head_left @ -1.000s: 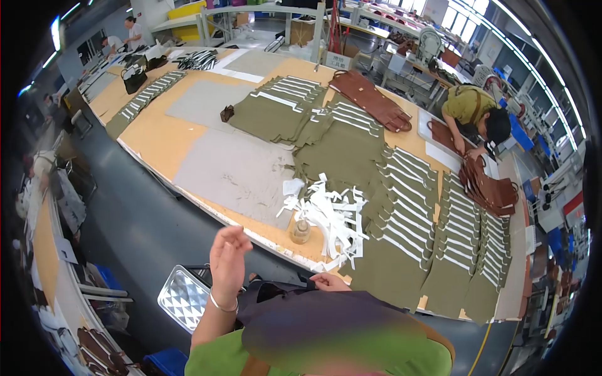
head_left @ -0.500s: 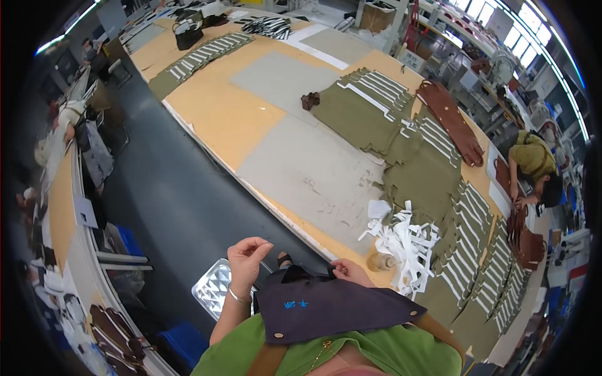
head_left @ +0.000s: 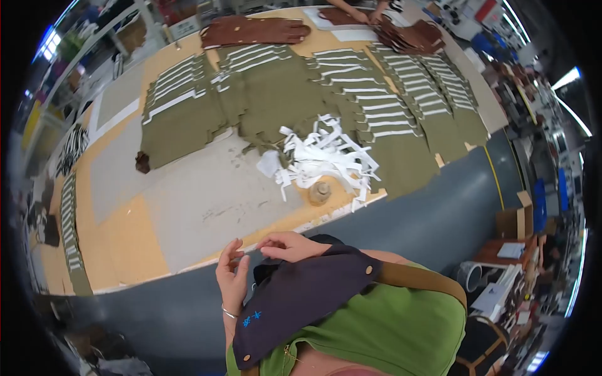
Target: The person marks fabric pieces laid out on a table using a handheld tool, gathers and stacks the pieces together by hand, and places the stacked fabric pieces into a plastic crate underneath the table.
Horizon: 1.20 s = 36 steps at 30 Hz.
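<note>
My left hand (head_left: 232,279) is raised before the dark apron (head_left: 300,294), fingers apart and nothing visible in them. Close beside it, my right hand (head_left: 290,246) points left with loosely bent fingers and a small gap at the thumb; it seems to hold nothing. Both hands are near the table's front edge (head_left: 238,245). Beyond them lies a tangled pile of white strips (head_left: 326,153), with a small round jar (head_left: 320,192) at its near side. Olive-green sheets (head_left: 276,94) with rows of white strips (head_left: 385,114) lie behind and around the pile.
Brown leather-like pieces (head_left: 254,31) lie along the far side. Another person's hands (head_left: 375,15) are at a brown stack (head_left: 411,36) there. A cardboard box (head_left: 515,216) and a grey bin (head_left: 468,274) stand at the right. Grey floor (head_left: 433,210) runs along the table.
My view has swung to the right, so the white pile and olive sheets now lie straight ahead. My hands have come close together, and the left fingers have opened from a pinch.
</note>
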Each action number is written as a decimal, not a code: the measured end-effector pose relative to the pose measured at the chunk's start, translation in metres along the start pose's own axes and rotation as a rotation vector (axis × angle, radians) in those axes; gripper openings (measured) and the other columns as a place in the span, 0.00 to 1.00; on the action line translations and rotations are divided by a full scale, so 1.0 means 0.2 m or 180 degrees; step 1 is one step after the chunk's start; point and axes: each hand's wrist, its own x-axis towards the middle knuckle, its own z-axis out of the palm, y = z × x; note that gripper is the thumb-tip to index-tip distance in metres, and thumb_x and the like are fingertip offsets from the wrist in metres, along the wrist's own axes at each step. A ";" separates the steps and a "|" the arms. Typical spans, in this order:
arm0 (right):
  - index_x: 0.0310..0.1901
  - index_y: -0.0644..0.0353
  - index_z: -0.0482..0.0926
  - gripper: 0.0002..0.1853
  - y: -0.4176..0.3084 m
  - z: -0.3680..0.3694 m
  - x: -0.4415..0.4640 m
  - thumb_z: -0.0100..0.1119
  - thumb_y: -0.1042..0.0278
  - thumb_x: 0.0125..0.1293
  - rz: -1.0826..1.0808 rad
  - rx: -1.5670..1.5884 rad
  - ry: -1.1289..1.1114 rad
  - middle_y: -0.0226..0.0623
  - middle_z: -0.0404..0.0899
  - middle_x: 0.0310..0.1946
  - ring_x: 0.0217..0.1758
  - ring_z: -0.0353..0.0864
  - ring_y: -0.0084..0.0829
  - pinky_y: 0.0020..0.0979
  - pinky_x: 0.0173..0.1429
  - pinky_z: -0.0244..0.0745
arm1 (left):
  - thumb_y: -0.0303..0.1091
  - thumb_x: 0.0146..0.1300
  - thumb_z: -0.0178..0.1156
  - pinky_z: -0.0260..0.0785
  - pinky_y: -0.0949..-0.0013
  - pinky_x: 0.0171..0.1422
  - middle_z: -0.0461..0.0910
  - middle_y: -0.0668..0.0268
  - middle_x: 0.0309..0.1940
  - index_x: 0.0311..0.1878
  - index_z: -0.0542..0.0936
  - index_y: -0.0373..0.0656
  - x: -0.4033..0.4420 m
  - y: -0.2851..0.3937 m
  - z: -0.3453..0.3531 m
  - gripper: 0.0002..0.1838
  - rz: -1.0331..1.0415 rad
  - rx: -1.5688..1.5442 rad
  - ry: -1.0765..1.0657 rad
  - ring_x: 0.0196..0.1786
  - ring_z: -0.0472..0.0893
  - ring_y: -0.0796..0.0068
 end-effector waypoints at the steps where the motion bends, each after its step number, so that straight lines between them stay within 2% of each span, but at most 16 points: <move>1: 0.50 0.61 0.79 0.14 0.01 -0.01 -0.01 0.61 0.61 0.69 -0.0135 0.0134 -0.0065 0.31 0.82 0.38 0.38 0.78 0.19 0.25 0.43 0.73 | 0.26 0.65 0.61 0.71 0.72 0.54 0.80 0.58 0.54 0.60 0.77 0.37 0.01 0.04 0.09 0.19 0.0109 0.0259 -0.0239 0.47 0.80 0.73; 3: 0.47 0.62 0.81 0.13 0.02 -0.03 -0.05 0.62 0.62 0.68 -0.0438 0.0388 -0.0272 0.31 0.82 0.36 0.36 0.77 0.18 0.24 0.41 0.73 | 0.24 0.61 0.62 0.72 0.70 0.55 0.76 0.59 0.59 0.61 0.75 0.40 0.04 0.02 0.22 0.23 0.0337 0.0428 -0.0729 0.48 0.80 0.72; 6: 0.45 0.63 0.83 0.10 -0.05 -0.15 -0.19 0.61 0.66 0.69 -0.0168 0.0139 -0.0269 0.31 0.84 0.37 0.40 0.78 0.17 0.23 0.45 0.74 | 0.20 0.60 0.59 0.73 0.70 0.54 0.77 0.58 0.58 0.61 0.75 0.38 0.05 -0.06 0.31 0.23 -0.0014 0.0405 -0.1449 0.47 0.81 0.71; 7: 0.41 0.64 0.85 0.09 -0.05 -0.19 -0.25 0.63 0.67 0.67 -0.0045 0.0324 -0.0192 0.31 0.84 0.33 0.35 0.79 0.17 0.22 0.39 0.75 | 0.18 0.59 0.56 0.74 0.71 0.52 0.79 0.57 0.55 0.61 0.75 0.37 0.04 -0.07 0.35 0.24 -0.0167 0.0396 -0.1622 0.47 0.81 0.72; 9: 0.41 0.64 0.85 0.09 0.02 -0.27 -0.33 0.64 0.67 0.67 0.0005 0.0434 -0.0183 0.31 0.84 0.31 0.32 0.78 0.17 0.21 0.37 0.75 | 0.19 0.60 0.57 0.74 0.72 0.52 0.81 0.58 0.52 0.60 0.75 0.37 0.01 -0.08 0.45 0.23 -0.0047 0.0551 -0.1783 0.47 0.82 0.74; 13: 0.40 0.63 0.85 0.09 0.10 -0.42 -0.51 0.66 0.66 0.65 -0.0076 0.0639 0.0098 0.31 0.83 0.28 0.28 0.77 0.16 0.19 0.34 0.74 | 0.21 0.61 0.60 0.74 0.73 0.52 0.84 0.59 0.46 0.59 0.76 0.36 -0.05 -0.03 0.68 0.21 -0.0264 0.0489 -0.1884 0.47 0.82 0.76; 17: 0.34 0.63 0.84 0.10 0.13 -0.62 -0.68 0.67 0.64 0.64 0.0318 0.0494 0.0882 0.29 0.82 0.25 0.25 0.77 0.16 0.21 0.30 0.73 | 0.22 0.62 0.62 0.74 0.74 0.51 0.85 0.59 0.45 0.59 0.76 0.35 -0.10 -0.03 0.82 0.20 -0.0180 0.0707 -0.1697 0.43 0.83 0.78; 21: 0.30 0.61 0.82 0.11 0.11 -0.82 -0.91 0.70 0.63 0.63 0.0510 0.0162 0.0922 0.25 0.80 0.23 0.24 0.74 0.13 0.19 0.29 0.69 | 0.22 0.62 0.62 0.74 0.75 0.50 0.85 0.59 0.45 0.59 0.77 0.36 -0.12 -0.02 0.91 0.20 0.0041 0.1028 -0.1527 0.41 0.82 0.79; 23: 0.40 0.61 0.82 0.13 0.03 -0.94 -1.11 0.73 0.63 0.60 0.0112 0.0317 0.0191 0.28 0.82 0.30 0.28 0.74 0.13 0.19 0.32 0.69 | 0.22 0.62 0.62 0.75 0.75 0.50 0.85 0.59 0.45 0.58 0.78 0.36 -0.13 -0.01 0.94 0.19 0.0064 0.1065 -0.1456 0.40 0.82 0.79; 24: 0.52 0.59 0.78 0.21 -0.05 -1.02 -1.23 0.73 0.68 0.57 -0.0074 0.0245 -0.0230 0.30 0.82 0.38 0.34 0.76 0.14 0.19 0.38 0.71 | 0.22 0.62 0.62 0.75 0.75 0.50 0.85 0.59 0.45 0.58 0.78 0.36 -0.13 0.00 0.94 0.19 0.0068 0.1083 -0.1432 0.41 0.82 0.79; 25: 0.60 0.57 0.74 0.29 -0.17 -1.08 -1.37 0.69 0.75 0.54 -0.0141 0.0093 -0.0485 0.32 0.78 0.48 0.41 0.77 0.18 0.23 0.45 0.74 | 0.22 0.62 0.62 0.75 0.74 0.49 0.85 0.59 0.45 0.57 0.78 0.36 -0.13 0.00 0.94 0.19 0.0075 0.1098 -0.1406 0.41 0.82 0.79; 27: 0.64 0.55 0.73 0.37 -0.41 -1.14 -1.60 0.68 0.78 0.47 -0.0825 -0.0849 -0.0778 0.39 0.73 0.57 0.52 0.76 0.31 0.30 0.56 0.72 | 0.22 0.62 0.62 0.75 0.74 0.49 0.85 0.59 0.45 0.56 0.79 0.36 -0.12 0.01 0.95 0.18 0.0067 0.1184 -0.1337 0.40 0.83 0.79; 29: 0.64 0.52 0.75 0.39 -0.59 -1.09 -1.72 0.66 0.77 0.43 -0.1308 -0.1192 -0.0824 0.46 0.69 0.63 0.60 0.70 0.42 0.37 0.63 0.66 | 0.22 0.61 0.62 0.75 0.74 0.49 0.85 0.59 0.45 0.55 0.79 0.35 -0.13 0.02 0.98 0.18 0.0108 0.1208 -0.1289 0.40 0.83 0.78; 32: 0.54 0.53 0.84 0.19 -0.63 -1.08 -1.71 0.61 0.67 0.59 -0.2029 -0.1225 -0.0997 0.52 0.67 0.65 0.60 0.71 0.48 0.41 0.60 0.67 | 0.22 0.61 0.63 0.75 0.73 0.49 0.85 0.58 0.44 0.54 0.80 0.35 -0.14 0.04 1.00 0.17 0.0215 0.1269 -0.1289 0.40 0.83 0.76; 33: 0.48 0.51 0.88 0.15 -0.65 -1.08 -1.71 0.52 0.64 0.67 -0.2161 -0.1353 -0.1002 0.49 0.72 0.62 0.58 0.74 0.44 0.39 0.58 0.68 | 0.23 0.60 0.63 0.75 0.73 0.49 0.85 0.58 0.44 0.54 0.80 0.36 -0.14 0.05 1.01 0.17 0.0270 0.1308 -0.1315 0.40 0.84 0.75; 36: 0.53 0.49 0.85 0.22 -0.79 -1.11 -1.74 0.58 0.71 0.55 -0.2308 -0.2068 -0.1329 0.42 0.73 0.62 0.58 0.74 0.42 0.39 0.56 0.68 | 0.26 0.60 0.64 0.76 0.70 0.49 0.85 0.59 0.43 0.53 0.80 0.38 -0.14 0.08 1.03 0.16 0.0387 0.1522 -0.1322 0.41 0.85 0.71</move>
